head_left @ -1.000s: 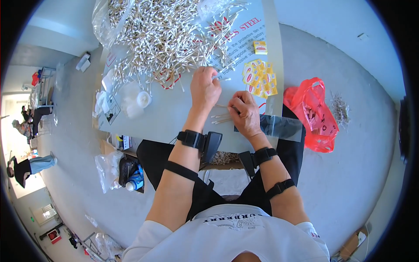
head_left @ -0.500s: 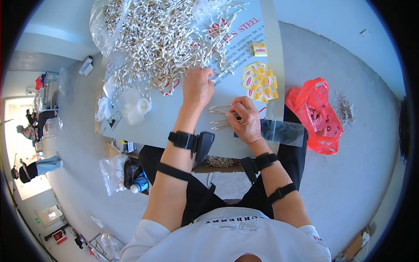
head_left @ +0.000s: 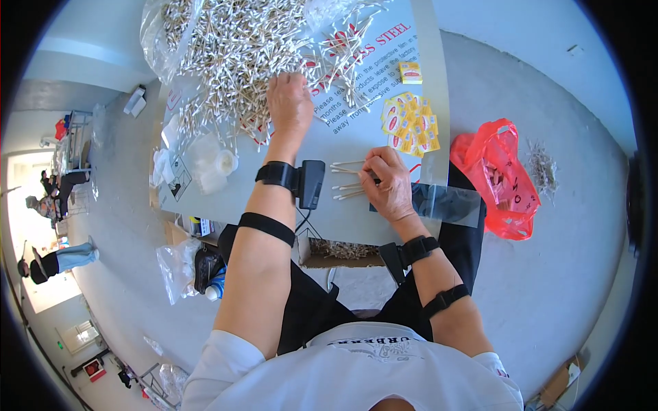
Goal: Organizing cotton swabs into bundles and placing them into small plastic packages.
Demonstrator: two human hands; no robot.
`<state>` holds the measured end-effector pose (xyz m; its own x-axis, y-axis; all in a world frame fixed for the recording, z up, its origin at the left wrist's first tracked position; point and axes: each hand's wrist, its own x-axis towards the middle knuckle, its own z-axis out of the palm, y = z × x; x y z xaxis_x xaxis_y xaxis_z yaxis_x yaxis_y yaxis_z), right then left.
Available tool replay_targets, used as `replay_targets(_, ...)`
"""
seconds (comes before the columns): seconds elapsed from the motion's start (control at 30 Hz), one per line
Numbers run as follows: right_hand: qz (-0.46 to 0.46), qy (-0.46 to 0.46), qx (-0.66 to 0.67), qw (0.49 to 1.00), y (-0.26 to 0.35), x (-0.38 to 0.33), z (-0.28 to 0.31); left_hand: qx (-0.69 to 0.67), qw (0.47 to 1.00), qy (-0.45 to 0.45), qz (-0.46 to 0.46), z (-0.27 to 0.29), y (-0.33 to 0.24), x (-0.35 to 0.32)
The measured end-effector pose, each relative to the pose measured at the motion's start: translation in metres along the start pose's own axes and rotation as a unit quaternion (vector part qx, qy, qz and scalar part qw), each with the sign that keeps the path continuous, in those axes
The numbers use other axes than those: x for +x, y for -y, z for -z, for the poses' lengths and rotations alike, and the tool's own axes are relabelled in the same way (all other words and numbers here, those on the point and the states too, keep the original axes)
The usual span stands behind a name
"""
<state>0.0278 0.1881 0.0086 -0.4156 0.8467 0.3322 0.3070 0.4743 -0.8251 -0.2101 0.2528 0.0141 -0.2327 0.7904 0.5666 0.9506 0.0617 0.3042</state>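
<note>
A large heap of double-tipped cotton swabs (head_left: 229, 65) covers the far left of the table. At the heap's near right edge is my left hand (head_left: 289, 106), its fingers curled downward and close together. The fingertips are hidden, so whatever they grip does not show. Nearer to me, my right hand (head_left: 389, 183) is closed around several cotton swabs (head_left: 348, 187), whose white tips stick out to the left, fanned apart. Yellow printed paper pieces (head_left: 411, 123) lie spread beyond the right hand, with a small yellow stack (head_left: 410, 72) behind them.
Translucent plastic packaging (head_left: 207, 170) lies on the table's left. A clear plastic bag (head_left: 161, 44) borders the heap. Right of the table hangs or stands a red plastic bag (head_left: 504, 185). An open box (head_left: 339, 262) with more swabs sits below the front edge. People are far left.
My left hand has moved farther away and slightly left, deeper over the heap's edge. My right hand stays nearly in place, still gripping its swabs.
</note>
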Motion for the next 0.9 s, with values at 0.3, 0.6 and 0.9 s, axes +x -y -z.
replay_targets(0.3,-0.022,0.001,-0.004,1.0,-0.003,-0.003,0.003,0.043,0.967,0.197,-0.153,0.039,-0.011,-0.019)
replay_targets(0.6,-0.039,0.0,0.019,0.999,-0.007,-0.005,0.002,-0.063,0.986,0.148,-0.05,0.031,-0.087,-0.079)
replay_targets(0.9,-0.084,0.0,0.021,0.996,0.009,-0.001,0.003,0.095,0.979,0.004,0.182,0.061,-0.021,-0.089)
